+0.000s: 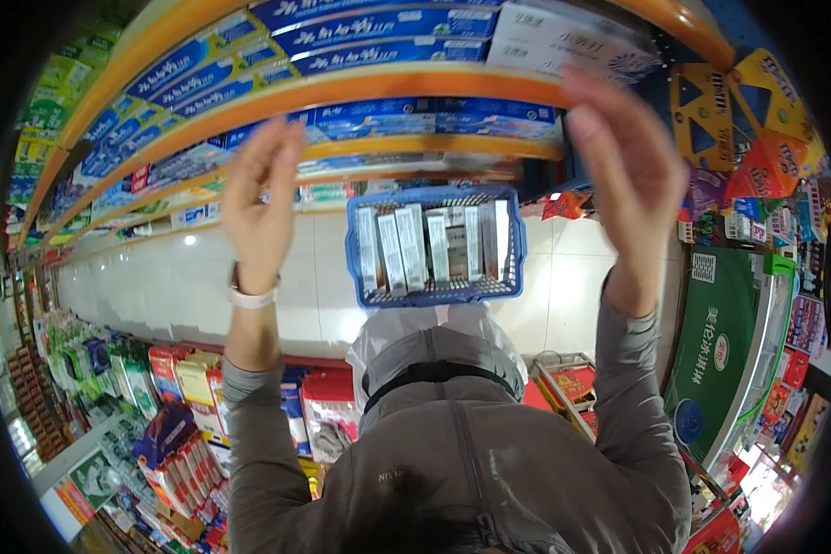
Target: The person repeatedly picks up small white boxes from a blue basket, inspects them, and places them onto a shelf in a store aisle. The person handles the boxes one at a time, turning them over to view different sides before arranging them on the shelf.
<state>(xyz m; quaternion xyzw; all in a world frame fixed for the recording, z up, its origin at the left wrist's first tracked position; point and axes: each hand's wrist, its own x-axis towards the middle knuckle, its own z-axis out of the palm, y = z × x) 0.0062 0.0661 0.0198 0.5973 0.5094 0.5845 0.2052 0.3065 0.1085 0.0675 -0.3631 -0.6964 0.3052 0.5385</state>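
My left hand (260, 187) is raised before the shelves, its thumb a little off the fingers and nothing visible in it. A pale band circles that wrist. Blurred by motion, my right hand (623, 159) is near the right end of the upper shelf, fingers spread from the thumb, with no object seen in it. Its fingertips overlap the lower edge of a white carton (561, 41) in the view; I cannot tell if they touch. Stacked blue cartons (388, 34) fill the shelf left of it. Below, between my arms, a blue plastic basket (352, 242) holds several upright slim boxes (408, 242).
Orange shelf edges (415, 86) curve across in front of me. On the right hang yellow display cards (703, 118) above a green chest freezer (713, 346). Packaged goods (180, 374) line the left rear. Pale floor tiles (298, 277) surround the basket.
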